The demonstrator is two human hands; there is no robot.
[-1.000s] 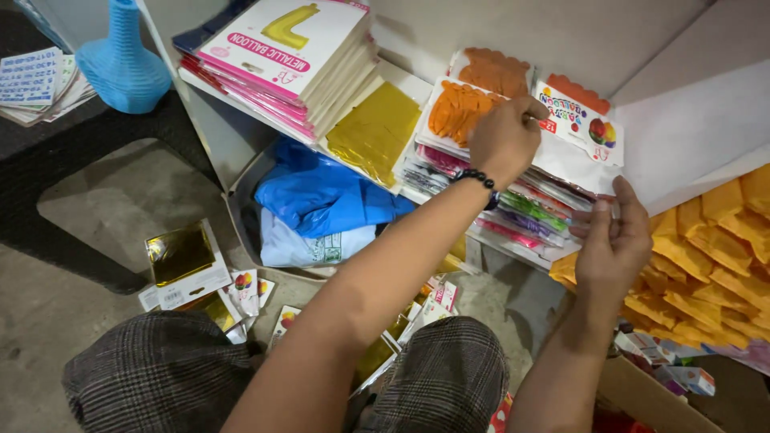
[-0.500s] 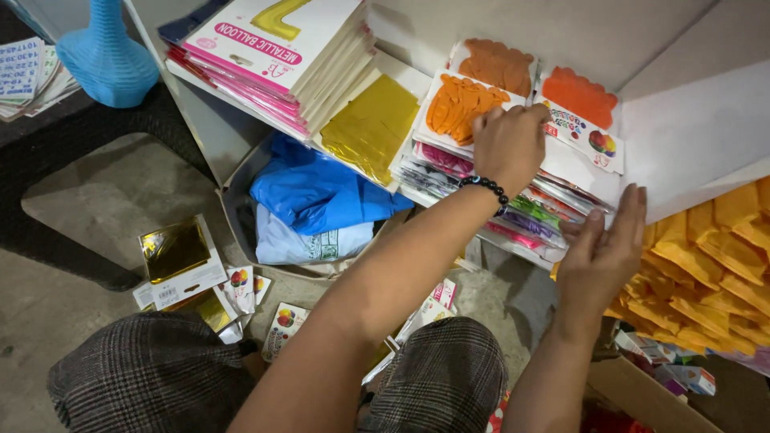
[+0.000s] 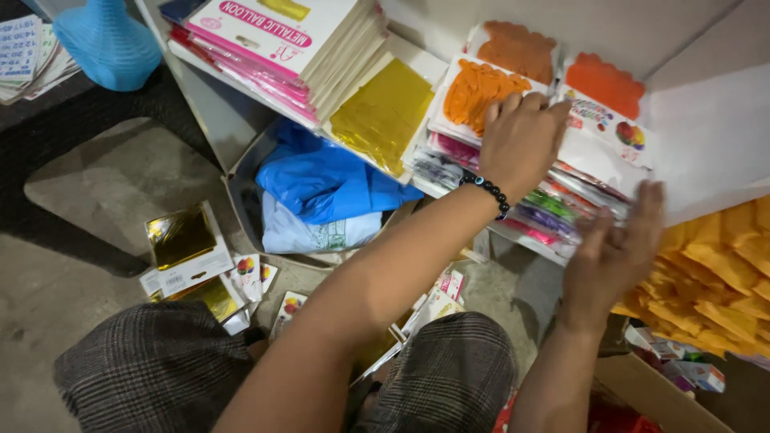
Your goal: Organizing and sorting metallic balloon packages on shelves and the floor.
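Observation:
My left hand (image 3: 521, 144), with a dark bead bracelet on the wrist, lies on top of a stack of balloon packets on a white shelf. Its fingers curl over the right edge of the top orange balloon packet (image 3: 473, 92). Another orange packet (image 3: 601, 84) lies just to the right of it. My right hand (image 3: 613, 248) is blurred, with fingers spread. It hovers at the front right edge of the stack of coloured packets (image 3: 553, 208) and holds nothing.
On the shelf to the left are a gold foil pack (image 3: 385, 112) and a pile of pink-and-white packs (image 3: 281, 40). Below it sits a blue plastic bag (image 3: 321, 176). Gold foil boxes (image 3: 184, 240) lie on the floor. Yellow paper pieces (image 3: 714, 273) are piled at right.
My left hand slid a little right across the orange packet. My right hand dropped from the stack's right side to its front edge, opening its fingers.

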